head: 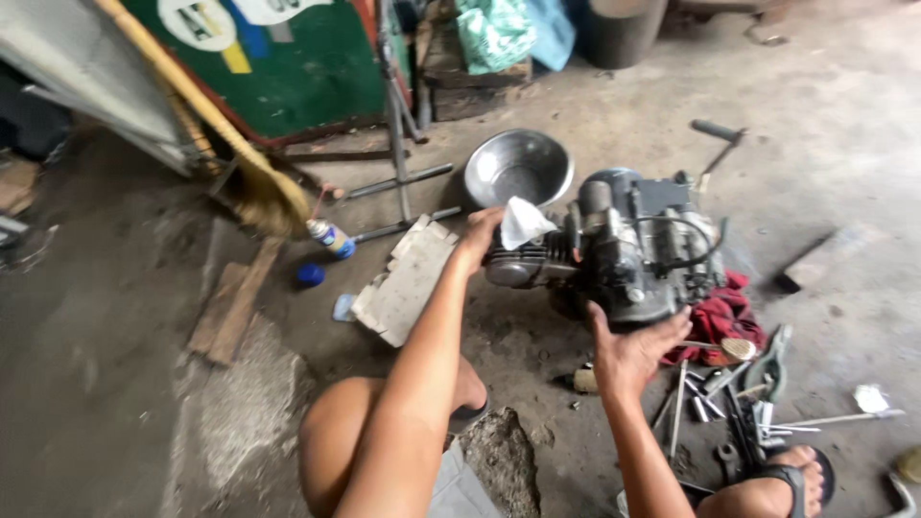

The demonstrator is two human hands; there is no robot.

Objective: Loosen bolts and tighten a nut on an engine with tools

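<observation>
A greasy motorcycle engine point(614, 254) sits on the concrete floor on top of a red rag point(721, 317). My left hand point(482, 235) holds a white cloth point(524, 223) against the finned cylinder end of the engine. My right hand point(633, 350) grips the engine's lower near edge, fingers curled under the casing. My knees and a sandalled foot point(789, 480) show at the bottom of the view.
A steel bowl point(518, 168) stands just behind the engine. Several wrenches and sockets point(739, 403) lie at the right. A spray can point(331, 237), a blue cap point(310, 274), cardboard point(408, 278), wood planks point(233, 302), a broom point(259, 197) and a metal stand point(398, 144) are at the left.
</observation>
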